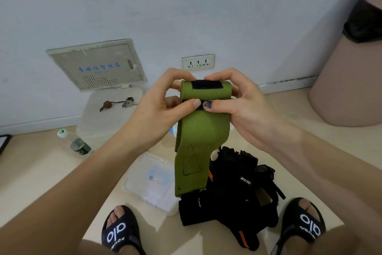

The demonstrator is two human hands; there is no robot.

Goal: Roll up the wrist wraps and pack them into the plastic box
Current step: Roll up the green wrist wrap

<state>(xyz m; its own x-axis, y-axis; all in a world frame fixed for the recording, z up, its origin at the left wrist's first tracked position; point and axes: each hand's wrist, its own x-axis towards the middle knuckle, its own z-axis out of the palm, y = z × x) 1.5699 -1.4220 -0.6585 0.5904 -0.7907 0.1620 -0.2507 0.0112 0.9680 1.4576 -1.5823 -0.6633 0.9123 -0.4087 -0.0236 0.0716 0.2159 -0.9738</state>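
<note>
Both hands are up in front of the wall, and between them sits the green wrist wrap (203, 130). Its top end is rolled into a short fat coil with a black hook-and-loop patch (206, 84) facing the camera. The left hand (163, 106) pinches the coil's left side, thumb pressed on the front just under the roll, fingers curled over the top. The right hand (233, 99) mirrors it on the right side, thumb meeting the left thumb at the middle of the strap, fingers hooked over the top of the coil. So both hands are clamped on the wrap, thumbs touching.

The unrolled tail hangs straight down from the hands, its lower end dangling over the floor, just above a heap of black wrist wraps (233, 192) with orange stripes, lying between the two black slippers. Left of that heap, on the floor, the clear plastic box (148, 180) lies near the left slipper (118, 232); the right slipper (306, 223) is at the near right.

Farther back, against the wall, a frosted storage bin (109, 114) carries a bunch of keys (128, 102) on its lid, and a water bottle (74, 141) lies beside it. A wall socket (198, 62) shows just above the hands.
</note>
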